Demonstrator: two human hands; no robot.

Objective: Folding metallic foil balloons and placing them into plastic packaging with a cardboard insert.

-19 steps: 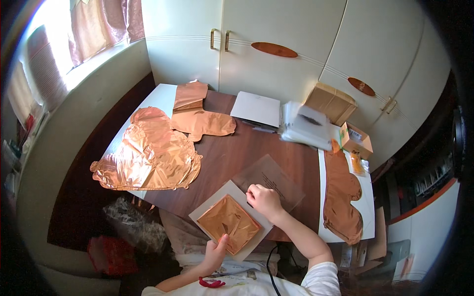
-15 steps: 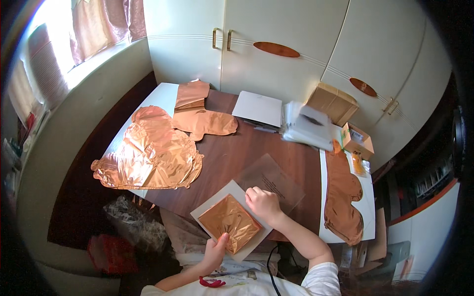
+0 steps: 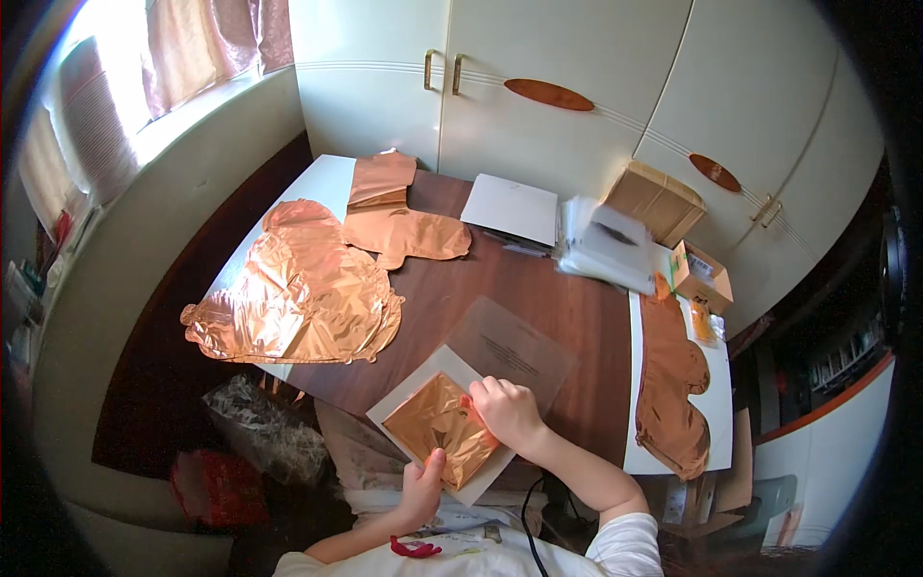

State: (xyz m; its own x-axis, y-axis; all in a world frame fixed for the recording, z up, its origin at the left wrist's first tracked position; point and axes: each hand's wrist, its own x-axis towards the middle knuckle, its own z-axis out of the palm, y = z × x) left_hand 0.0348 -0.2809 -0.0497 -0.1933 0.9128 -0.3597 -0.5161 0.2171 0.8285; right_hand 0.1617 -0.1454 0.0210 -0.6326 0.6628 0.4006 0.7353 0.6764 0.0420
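My left hand (image 3: 423,489) grips the lower edge of a white square card (image 3: 391,412), its thumb pressing on a folded copper-coloured foil balloon (image 3: 435,423) that lies flat on the card. My right hand (image 3: 508,412) is closed, knuckles up, against the upper right edge of the foil. Whatever its fingertips hold is hidden. A translucent printed plastic bag (image 3: 524,351) lies on the table just beyond the card, its near part covered by the card and my right hand.
Flat copper foil balloons (image 3: 308,288) cover the table's left side. Another foil balloon (image 3: 670,380) lies on a white sheet at the right. Toward the back are a stack of white cards (image 3: 511,208), a pile of plastic bags (image 3: 608,248), a cardboard box (image 3: 654,204) and a small open box (image 3: 702,277).
My right hand has moved slightly left and down, from beside the card's right edge onto the foil's edge. My left hand keeps its grip. The whole view has shifted a little.
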